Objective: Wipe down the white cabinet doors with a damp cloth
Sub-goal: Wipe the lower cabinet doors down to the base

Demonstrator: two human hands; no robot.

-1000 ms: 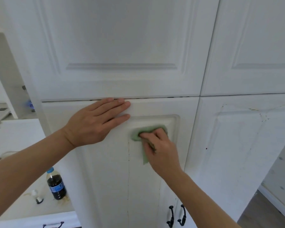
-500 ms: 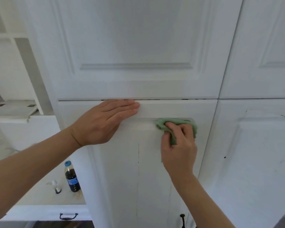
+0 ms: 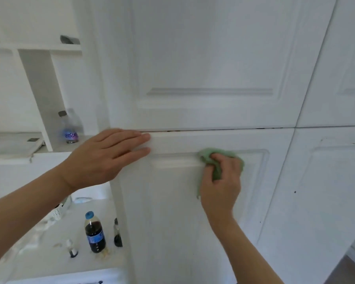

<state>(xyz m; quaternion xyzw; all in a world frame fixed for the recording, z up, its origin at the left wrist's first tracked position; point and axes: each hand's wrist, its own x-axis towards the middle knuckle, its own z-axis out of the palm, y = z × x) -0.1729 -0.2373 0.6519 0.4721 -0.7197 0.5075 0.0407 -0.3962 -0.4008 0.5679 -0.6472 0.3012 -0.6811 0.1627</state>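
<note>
Wiping is under way at the top moulding of the lower-left cabinet door (image 3: 172, 201), where the right hand (image 3: 221, 185) has its grip bunched round the green cloth (image 3: 217, 158), while the left hand (image 3: 103, 158) presses flat, fingers straight, holding nothing, on that door's upper-left corner. By judgement the job is early: the lower-right door (image 3: 316, 191), right of it, shows dark specks. Counted: four doors, one cloth, two hands, and on the counter (image 3: 49, 257) left of the door one cola bottle (image 3: 94, 232).

Plenty of bare door panel (image 3: 172, 212) below and right of the cloth (image 3: 217, 160). Leftward along the top rail, the flat left hand (image 3: 103, 158) blocks the way. The cola bottle (image 3: 95, 232) sits well apart on the counter (image 3: 49, 259).
</note>
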